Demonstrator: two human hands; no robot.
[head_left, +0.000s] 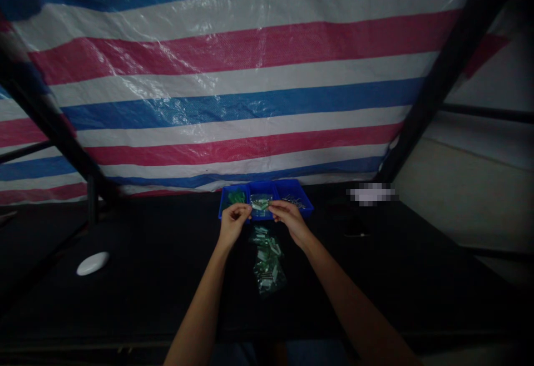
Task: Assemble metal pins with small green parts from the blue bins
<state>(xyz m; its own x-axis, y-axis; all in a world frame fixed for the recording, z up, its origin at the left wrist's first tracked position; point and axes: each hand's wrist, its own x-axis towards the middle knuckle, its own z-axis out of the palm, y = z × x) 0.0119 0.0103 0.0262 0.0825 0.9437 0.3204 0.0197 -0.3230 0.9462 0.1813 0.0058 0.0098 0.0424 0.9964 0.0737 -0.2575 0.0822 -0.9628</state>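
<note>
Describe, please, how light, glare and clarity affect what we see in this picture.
Head view: dim overall, with glare streaking the sheet; head view: the table nearly black, shadows barely visible; head view: the held bag small, its contents hard to make out; head view: a pixelated patch at right.

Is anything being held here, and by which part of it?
Yes, a small clear bag, held between both hands: the left hand pinches its left edge, the right hand its right edge.
</note>
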